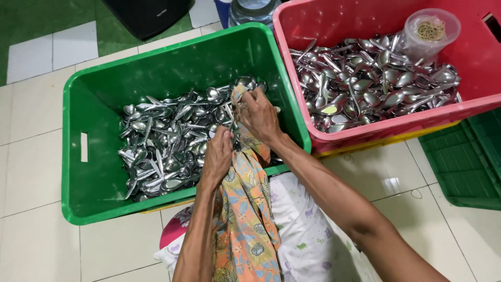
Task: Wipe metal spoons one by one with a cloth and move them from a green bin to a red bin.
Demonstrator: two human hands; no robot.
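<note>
while both hands work over the green crate (94,156) of spoons (162,141), the left hand (216,156) and right hand (258,115) are closed on the patterned cloth (245,209), seemingly mid-wipe, so a firm rub seems needed.

Crate walls (284,78) flanking; above seemingly open.

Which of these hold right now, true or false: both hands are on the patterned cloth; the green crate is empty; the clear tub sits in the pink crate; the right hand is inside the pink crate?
1. Both hands, left hand and right hand, grip the patterned cloth. True.
2. The green crate is empty. False: it holds a pile of metal spoons.
3. The clear tub sits in the pink crate. True.
4. The right hand is inside the pink crate. False: it is over the green crate.
</note>
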